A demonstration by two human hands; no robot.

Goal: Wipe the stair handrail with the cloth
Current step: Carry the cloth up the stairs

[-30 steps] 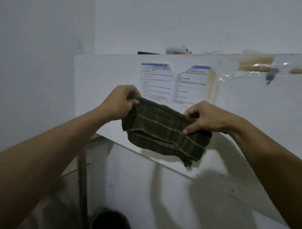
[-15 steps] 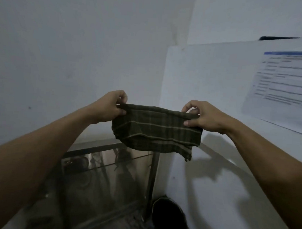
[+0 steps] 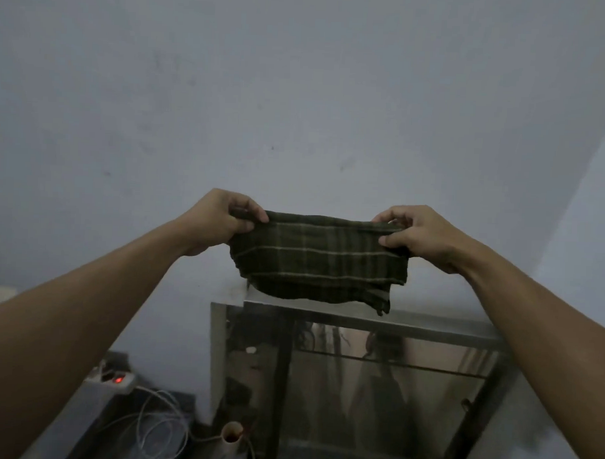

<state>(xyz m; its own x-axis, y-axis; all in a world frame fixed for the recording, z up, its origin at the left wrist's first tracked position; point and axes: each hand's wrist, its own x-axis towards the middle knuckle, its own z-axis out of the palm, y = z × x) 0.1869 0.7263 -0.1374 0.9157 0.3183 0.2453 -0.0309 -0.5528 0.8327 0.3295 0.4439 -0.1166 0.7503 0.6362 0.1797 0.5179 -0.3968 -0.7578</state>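
Observation:
A dark green cloth (image 3: 318, 264) with pale check lines hangs folded and stretched level between both hands in front of a bare grey wall. My left hand (image 3: 219, 219) pinches its upper left corner. My right hand (image 3: 414, 235) pinches its upper right corner. The cloth's lower edge sags just above the top bar of a metal-framed glass cabinet (image 3: 428, 326). No stair handrail is in view.
The glass cabinet (image 3: 374, 386) stands against the wall below the cloth. A white power strip (image 3: 112, 380) with a red light and loose white cables (image 3: 157, 427) lie at the lower left. A small cup-like object (image 3: 233, 434) sits near the bottom centre.
The view has swung left: the white board with papers has left the frame and the glass cabinet now lies below the cloth. Both hands keep the cloth, now pulled flatter.

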